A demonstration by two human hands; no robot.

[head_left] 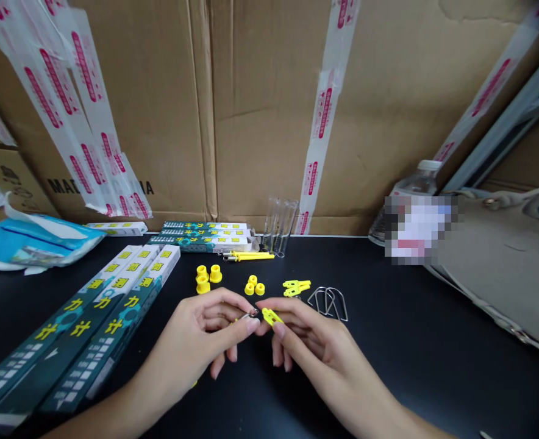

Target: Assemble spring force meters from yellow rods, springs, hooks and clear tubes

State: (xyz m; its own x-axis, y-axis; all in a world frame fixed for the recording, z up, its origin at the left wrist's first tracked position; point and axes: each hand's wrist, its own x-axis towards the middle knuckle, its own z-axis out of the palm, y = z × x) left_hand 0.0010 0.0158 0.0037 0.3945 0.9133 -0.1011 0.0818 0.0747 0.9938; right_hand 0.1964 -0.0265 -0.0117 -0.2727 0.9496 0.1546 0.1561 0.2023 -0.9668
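Observation:
My left hand (205,335) pinches a small metal hook or spring end (251,314) between thumb and forefinger. My right hand (306,341) pinches a small yellow plastic clip (272,316) right against that metal piece. Both hands meet low over the black table (411,341). Just beyond them lie yellow plastic caps (208,277), more yellow caps (254,285), yellow flat clips (296,287) and bent wire loops (328,302). A yellow rod with a spring (246,256) lies farther back.
Long dark boxes with yellow characters (86,329) lie at the left; more boxes (205,235) are stacked at the back. Clear tubes (281,233) lean on the cardboard wall (260,110). A water bottle (411,201) and a beige bag (502,262) sit right. Blue packaging (32,241) lies far left.

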